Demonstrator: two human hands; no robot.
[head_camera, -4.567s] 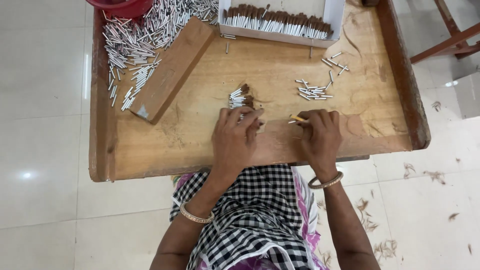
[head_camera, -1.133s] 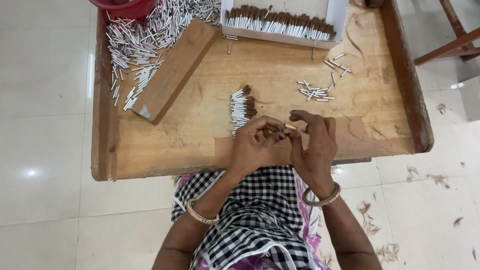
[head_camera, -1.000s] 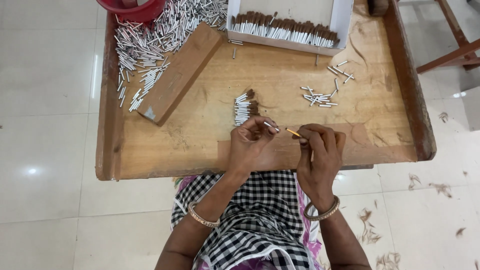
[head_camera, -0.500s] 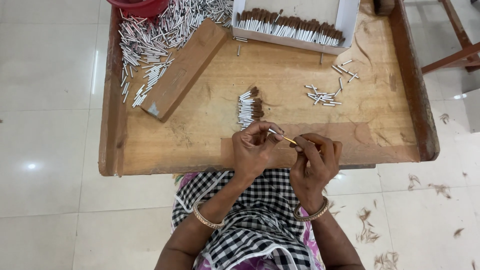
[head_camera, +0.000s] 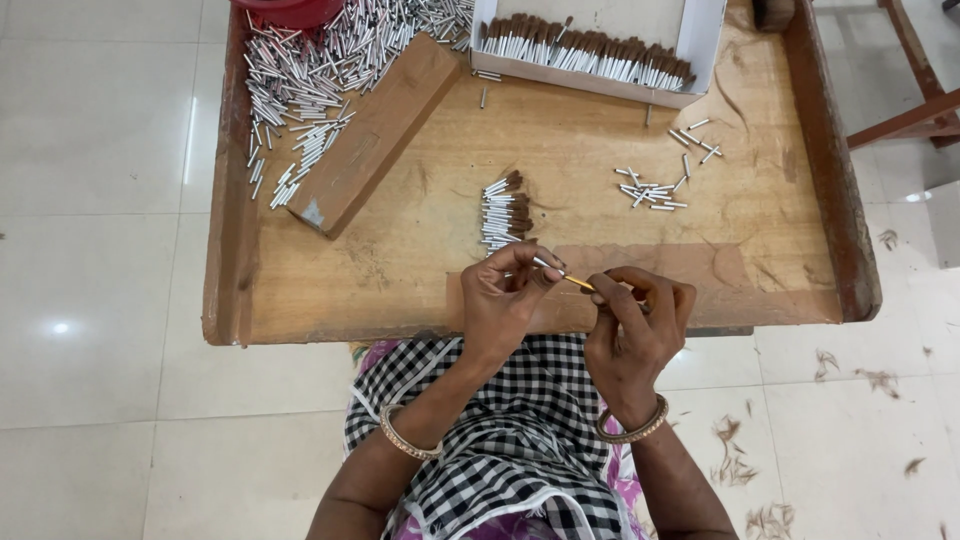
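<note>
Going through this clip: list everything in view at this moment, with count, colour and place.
Wooden tray table: one, light brown, raised rim, centre.
Loose metal tubes: a large heap, silver, far left corner.
Wooden block: one, brown, lying slantwise beside the heap.
Cardboard box: one, white, far edge, holding a row of brown-tipped tubes.
Stack of tipped tubes: one small pile, silver with brown ends, mid-tray.
Scattered tubes: a few, silver, right of centre.
Red container: one, top edge, partly cut off.
Brown fibre scraps: several, on the white floor at right.
Left hand: pinching a thin tube.
Right hand: fingers at the tube's yellowish tip.
</note>
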